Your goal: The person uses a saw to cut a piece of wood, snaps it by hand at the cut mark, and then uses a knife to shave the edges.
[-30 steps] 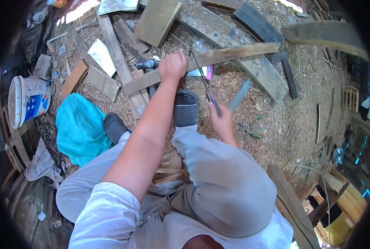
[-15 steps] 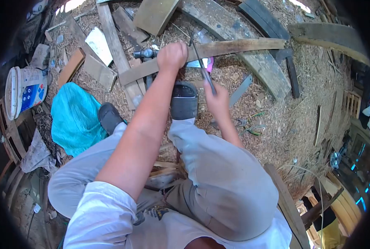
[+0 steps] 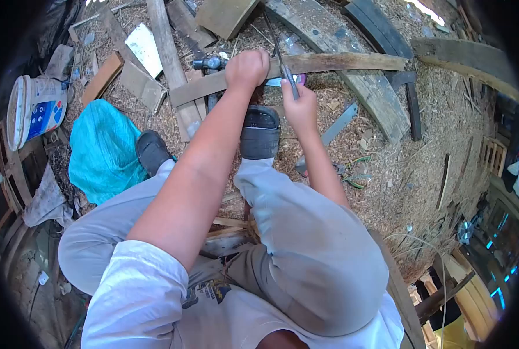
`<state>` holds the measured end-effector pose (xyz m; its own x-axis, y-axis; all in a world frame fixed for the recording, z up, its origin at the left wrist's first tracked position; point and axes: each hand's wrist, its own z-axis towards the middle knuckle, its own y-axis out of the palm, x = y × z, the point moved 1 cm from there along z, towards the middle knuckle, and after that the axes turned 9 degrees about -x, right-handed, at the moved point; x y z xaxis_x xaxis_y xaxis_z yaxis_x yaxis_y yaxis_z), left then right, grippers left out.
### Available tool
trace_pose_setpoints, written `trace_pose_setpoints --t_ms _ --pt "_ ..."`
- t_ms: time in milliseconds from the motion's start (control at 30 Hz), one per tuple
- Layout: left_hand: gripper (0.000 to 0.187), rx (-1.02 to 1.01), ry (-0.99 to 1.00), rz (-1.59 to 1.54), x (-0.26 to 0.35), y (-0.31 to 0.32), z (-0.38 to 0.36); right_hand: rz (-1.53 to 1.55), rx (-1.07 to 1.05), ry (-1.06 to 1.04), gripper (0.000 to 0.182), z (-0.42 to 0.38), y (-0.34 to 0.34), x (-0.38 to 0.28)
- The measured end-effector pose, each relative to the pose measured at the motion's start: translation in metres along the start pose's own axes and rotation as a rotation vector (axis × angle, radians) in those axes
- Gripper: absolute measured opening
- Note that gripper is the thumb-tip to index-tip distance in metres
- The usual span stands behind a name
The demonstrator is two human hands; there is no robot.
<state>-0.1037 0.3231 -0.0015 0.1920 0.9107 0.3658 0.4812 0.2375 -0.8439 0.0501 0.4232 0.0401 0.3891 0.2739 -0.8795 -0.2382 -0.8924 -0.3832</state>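
Note:
My left hand (image 3: 247,71) is closed over a long, slightly curved wooden board (image 3: 335,61), pressing it from above. My right hand (image 3: 299,104) grips the dark handle of a narrow hand saw (image 3: 280,57), seen almost edge-on. Its blade crosses the board just right of my left hand and points away from me. Whether the teeth are in a cut is too small to tell. Just below the board is my dark shoe (image 3: 260,142). A hammer (image 3: 210,63) lies to the left of my left hand, partly hidden by the board.
Wood shavings cover the ground. Thick curved timbers (image 3: 381,107) lie ahead to the right, with a grey flat blade (image 3: 339,124) and pliers (image 3: 336,168) nearer. At left are a teal sack (image 3: 103,154), a white bucket (image 3: 41,110) and wood offcuts (image 3: 103,78).
The saw has slid forward, away from me, across the board, and my right hand has moved up with it. My left hand keeps its hold on the board. The view has shifted slightly.

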Motion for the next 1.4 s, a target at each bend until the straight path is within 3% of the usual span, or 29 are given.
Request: trace_pose_setpoints --t_ms 133,233,267,333,433,500,533,600,667,767,867,967,1000,1100,1233,1300,1400 --pt "0.059 -0.004 0.003 0.036 0.004 -0.001 0.005 0.000 0.049 0.081 0.036 -0.079 -0.014 0.007" --pt "0.059 0.008 0.013 0.034 0.002 0.003 0.002 0.005 0.033 0.134 0.038 -0.067 -0.011 0.018" --pt "0.059 -0.019 0.020 0.032 0.003 0.001 0.002 -0.144 0.014 0.107 0.038 -0.036 -0.010 0.012" --pt "0.058 0.003 0.010 0.013 0.004 0.002 0.004 0.007 0.001 0.068 0.039 0.019 0.003 0.011" --pt "0.057 0.008 0.044 0.020 0.004 0.004 -0.002 -0.089 0.114 -0.058 0.039 -0.039 0.000 0.014" --pt "0.057 0.082 0.038 0.047 0.002 0.006 0.010 0.037 0.164 -0.018 0.038 -0.103 -0.004 0.024" --pt "0.057 0.018 0.020 0.046 0.003 0.001 0.008 0.037 0.164 -0.034 0.038 -0.088 -0.007 0.018" --pt "0.059 -0.005 0.024 0.034 0.003 -0.001 0.004 -0.038 0.024 0.209 0.036 -0.083 -0.018 -0.001" --pt "0.060 -0.002 0.042 0.006 0.001 0.004 0.005 -0.033 -0.012 0.104 0.035 -0.021 -0.007 -0.001" --pt "0.059 -0.015 0.040 -0.007 0.004 -0.003 -0.001 0.016 0.029 -0.001 0.035 -0.015 -0.001 0.001" --pt "0.058 0.050 0.056 0.035 0.004 -0.002 0.006 0.067 0.141 0.114 0.037 -0.109 -0.009 0.014" --pt "0.057 0.065 0.044 0.069 0.001 0.011 -0.001 -0.069 0.025 0.214 0.039 -0.081 -0.017 0.013" --pt "0.057 0.053 0.053 0.052 0.001 0.009 0.001 -0.059 0.078 0.111 0.041 -0.049 -0.010 0.003" --pt "0.058 0.021 0.049 0.016 0.001 0.002 -0.003 -0.030 0.033 0.061 0.039 0.001 -0.001 0.003" --pt "0.058 0.086 0.034 0.020 0.003 -0.003 0.012 -0.004 0.070 0.068 0.036 -0.090 -0.014 0.023" --pt "0.059 -0.070 0.016 0.025 0.004 -0.003 0.004 0.037 0.093 0.186 0.036 -0.105 -0.020 0.010" --pt "0.060 -0.060 0.032 0.008 0.008 -0.003 -0.004 0.092 0.024 0.043 0.038 -0.018 0.000 0.007"
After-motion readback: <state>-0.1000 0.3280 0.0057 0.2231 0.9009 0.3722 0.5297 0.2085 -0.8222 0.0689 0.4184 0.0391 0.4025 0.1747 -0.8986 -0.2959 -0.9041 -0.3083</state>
